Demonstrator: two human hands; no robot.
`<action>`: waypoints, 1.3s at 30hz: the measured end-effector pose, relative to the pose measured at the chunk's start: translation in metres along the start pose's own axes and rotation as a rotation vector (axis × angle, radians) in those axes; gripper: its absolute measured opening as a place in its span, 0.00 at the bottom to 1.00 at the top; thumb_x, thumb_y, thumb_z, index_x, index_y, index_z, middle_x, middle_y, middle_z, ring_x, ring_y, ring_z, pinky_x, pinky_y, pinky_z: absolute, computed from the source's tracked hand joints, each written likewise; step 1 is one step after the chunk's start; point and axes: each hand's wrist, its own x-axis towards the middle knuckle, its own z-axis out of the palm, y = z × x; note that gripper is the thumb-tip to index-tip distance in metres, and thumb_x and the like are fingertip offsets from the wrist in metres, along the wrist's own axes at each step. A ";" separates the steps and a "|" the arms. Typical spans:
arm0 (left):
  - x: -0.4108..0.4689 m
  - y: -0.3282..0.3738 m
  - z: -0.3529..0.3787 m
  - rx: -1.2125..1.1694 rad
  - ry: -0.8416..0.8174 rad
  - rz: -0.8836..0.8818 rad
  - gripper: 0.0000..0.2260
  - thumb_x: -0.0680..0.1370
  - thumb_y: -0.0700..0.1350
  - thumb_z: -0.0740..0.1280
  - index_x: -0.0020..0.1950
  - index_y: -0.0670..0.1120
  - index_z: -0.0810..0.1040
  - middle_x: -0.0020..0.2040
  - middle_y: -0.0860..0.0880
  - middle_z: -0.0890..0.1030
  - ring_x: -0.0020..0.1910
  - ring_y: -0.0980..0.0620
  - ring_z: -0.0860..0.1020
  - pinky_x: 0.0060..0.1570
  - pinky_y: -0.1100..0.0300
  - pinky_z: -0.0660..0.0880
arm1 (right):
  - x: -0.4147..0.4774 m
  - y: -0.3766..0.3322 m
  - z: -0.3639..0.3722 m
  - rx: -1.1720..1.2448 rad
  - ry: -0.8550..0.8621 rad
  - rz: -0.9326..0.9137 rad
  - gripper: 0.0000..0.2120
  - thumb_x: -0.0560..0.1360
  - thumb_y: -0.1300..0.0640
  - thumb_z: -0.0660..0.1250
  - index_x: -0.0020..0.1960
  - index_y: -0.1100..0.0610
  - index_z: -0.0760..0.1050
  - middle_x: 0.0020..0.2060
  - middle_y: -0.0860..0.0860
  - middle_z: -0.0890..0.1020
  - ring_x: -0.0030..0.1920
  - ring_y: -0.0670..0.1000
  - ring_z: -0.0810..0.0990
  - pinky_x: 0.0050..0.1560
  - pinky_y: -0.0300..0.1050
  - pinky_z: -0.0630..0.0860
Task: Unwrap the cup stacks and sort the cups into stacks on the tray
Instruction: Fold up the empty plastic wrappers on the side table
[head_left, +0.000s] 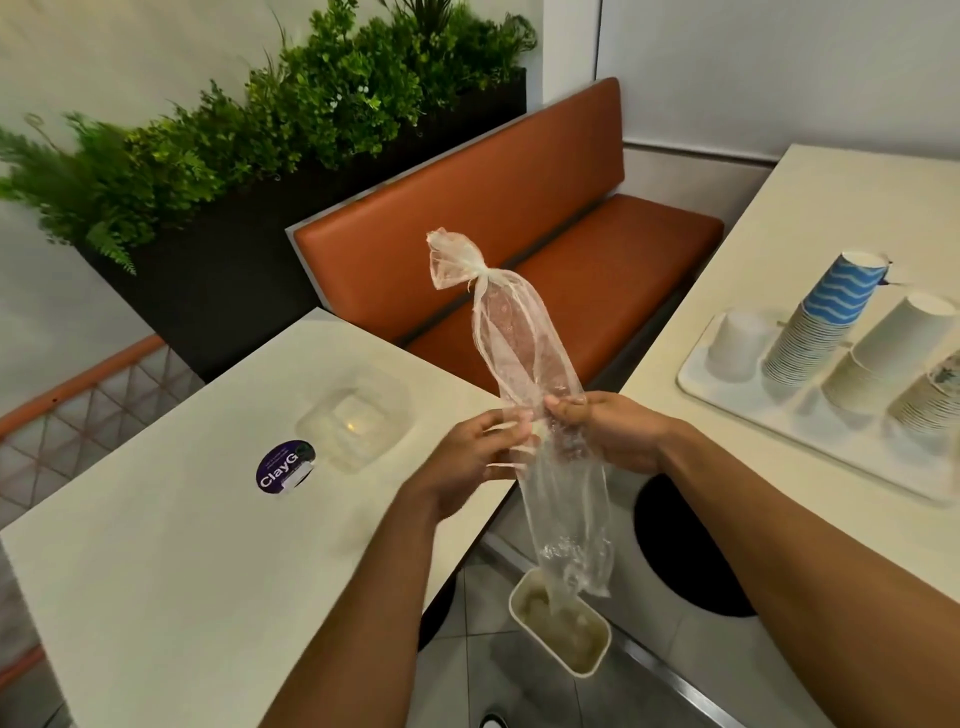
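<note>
An empty clear plastic wrapper with a knotted top is held up in the gap between two tables. My left hand and my right hand both pinch it at its middle, and its lower end hangs loose. On the right table a white tray carries upside-down cup stacks: a short white stack, a tall blue-wave stack, a plain white stack and a patterned stack at the frame edge.
The left table holds a clear plastic container and a purple round sticker. Below the wrapper a small cream bin stands on the floor beside a black round table base. An orange bench and a planter lie behind.
</note>
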 end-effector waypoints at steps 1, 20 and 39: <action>0.001 -0.001 0.006 0.044 0.014 0.027 0.11 0.81 0.45 0.70 0.63 0.46 0.80 0.50 0.44 0.86 0.46 0.49 0.84 0.47 0.55 0.80 | 0.000 0.001 -0.001 -0.035 -0.012 -0.018 0.24 0.80 0.49 0.69 0.65 0.68 0.77 0.56 0.64 0.79 0.56 0.61 0.76 0.69 0.60 0.74; 0.010 0.028 0.010 0.353 0.186 0.440 0.16 0.84 0.30 0.57 0.59 0.38 0.84 0.52 0.50 0.84 0.48 0.52 0.82 0.48 0.59 0.83 | -0.012 -0.003 -0.032 0.343 -0.028 0.005 0.25 0.83 0.40 0.57 0.68 0.57 0.78 0.59 0.59 0.84 0.55 0.59 0.85 0.57 0.57 0.80; 0.023 0.022 0.018 0.228 -0.011 0.087 0.16 0.80 0.54 0.71 0.66 0.53 0.76 0.59 0.52 0.85 0.57 0.51 0.84 0.60 0.50 0.81 | 0.000 -0.017 -0.007 -0.304 0.387 -0.375 0.10 0.85 0.54 0.63 0.55 0.58 0.81 0.43 0.49 0.83 0.39 0.44 0.82 0.42 0.38 0.77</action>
